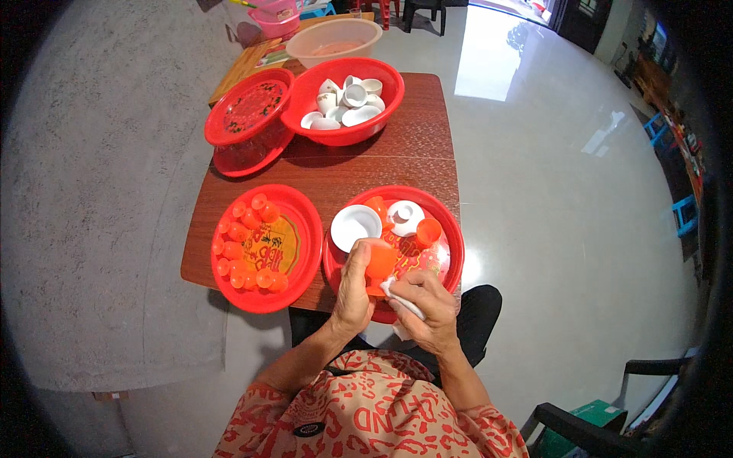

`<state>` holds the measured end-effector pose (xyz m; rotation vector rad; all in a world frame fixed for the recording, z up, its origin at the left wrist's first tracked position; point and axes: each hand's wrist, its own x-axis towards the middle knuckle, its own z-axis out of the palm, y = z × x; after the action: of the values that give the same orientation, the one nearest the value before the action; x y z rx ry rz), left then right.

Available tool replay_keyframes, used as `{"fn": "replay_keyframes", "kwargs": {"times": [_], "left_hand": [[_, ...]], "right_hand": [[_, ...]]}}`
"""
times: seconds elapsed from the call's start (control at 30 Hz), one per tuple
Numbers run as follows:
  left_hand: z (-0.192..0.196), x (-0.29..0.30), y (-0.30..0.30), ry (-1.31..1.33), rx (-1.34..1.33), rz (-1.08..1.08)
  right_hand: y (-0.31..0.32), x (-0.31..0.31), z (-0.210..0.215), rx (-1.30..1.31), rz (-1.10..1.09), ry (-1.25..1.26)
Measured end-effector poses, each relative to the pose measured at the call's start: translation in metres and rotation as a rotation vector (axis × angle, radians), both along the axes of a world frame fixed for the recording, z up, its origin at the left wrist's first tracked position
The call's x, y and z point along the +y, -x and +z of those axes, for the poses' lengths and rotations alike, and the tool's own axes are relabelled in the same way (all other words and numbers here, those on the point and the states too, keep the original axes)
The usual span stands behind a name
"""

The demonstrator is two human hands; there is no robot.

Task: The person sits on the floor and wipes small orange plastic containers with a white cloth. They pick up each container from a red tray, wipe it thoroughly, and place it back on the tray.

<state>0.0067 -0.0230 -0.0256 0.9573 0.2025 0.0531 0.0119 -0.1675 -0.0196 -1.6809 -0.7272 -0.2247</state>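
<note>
My left hand (354, 294) is closed around an orange plastic cup (382, 262) above the near edge of a round red tray (458, 248). Pinched in my right hand (431, 314) is a white cloth or tissue (406, 301), pressed against the lower part of that cup. On this tray lie a white bowl (356, 227), a white lid with a knob (405, 218) and another orange cup (428, 231). A further orange piece (378, 204) is partly covered between the bowl and the lid. To the left, a second red tray (311, 221) carries several small orange stemmed cups (246, 276).
A red basin (343, 136) holding several white cups and bowls stands at the far side of the brown table (418, 145). Beside it are a red-lidded container (248, 111), a pale basin (334, 38) and a pink basket (276, 19). An armchair (580, 431) stands at lower right.
</note>
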Motion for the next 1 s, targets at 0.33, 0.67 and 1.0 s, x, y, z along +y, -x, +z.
{"fn": "replay_keyframes", "kwargs": {"times": [0.33,0.67,1.0], "left_hand": [[0.010,-0.008,-0.001,-0.009,-0.010,0.000],[0.037,0.029,0.002,-0.490,-0.135,-0.308],[0.026,0.002,0.012,-0.926,-0.402,-0.011]], "right_hand": [[-0.017,-0.010,0.008,0.067,-0.169,-0.094],[-0.028,-0.031,0.018,0.046,-0.195,0.004],[0.005,0.000,0.033,-0.329,-0.359,0.209]]}}
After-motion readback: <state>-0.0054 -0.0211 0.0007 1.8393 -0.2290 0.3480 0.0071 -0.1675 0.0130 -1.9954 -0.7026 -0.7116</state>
